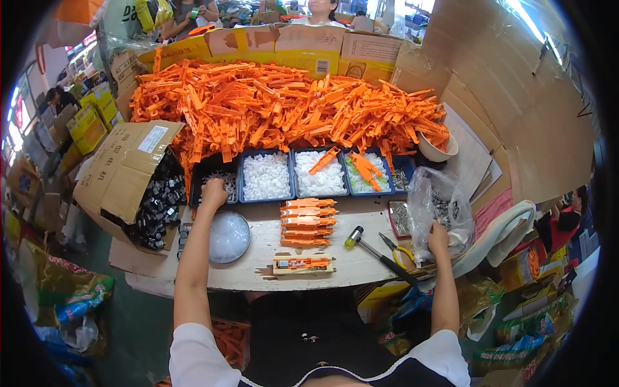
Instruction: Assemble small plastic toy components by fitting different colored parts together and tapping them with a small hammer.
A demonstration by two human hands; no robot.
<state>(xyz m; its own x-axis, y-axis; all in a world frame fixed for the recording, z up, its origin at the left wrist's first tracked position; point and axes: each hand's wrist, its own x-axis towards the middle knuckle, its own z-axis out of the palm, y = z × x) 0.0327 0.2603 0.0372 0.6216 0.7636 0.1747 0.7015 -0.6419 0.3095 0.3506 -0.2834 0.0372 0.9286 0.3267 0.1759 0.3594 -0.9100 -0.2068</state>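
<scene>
My left hand (215, 191) reaches down into a dark bin of small metal parts (205, 175), fingers curled and pressed together. What they hold, if anything, is too small to see. At the right, my right hand (438, 237) is at the side of a clear plastic bag (451, 200) of small silvery parts. Its fingers are closed, and their tips are partly hidden against the bag. Between my arms, a wooden fixture (303, 271) holds one orange plastic casing with parts laid in it. Several more filled orange casings (308, 222) lie in a stacked row just beyond it.
Bins of white plastic pieces (265, 175) stand beneath a large heap of orange casings (277, 106). A round dish (229, 237) sits by my left forearm. A hammer (380, 255) and pliers (398, 250) lie near my right arm. A carton (132, 174) spills black parts at left.
</scene>
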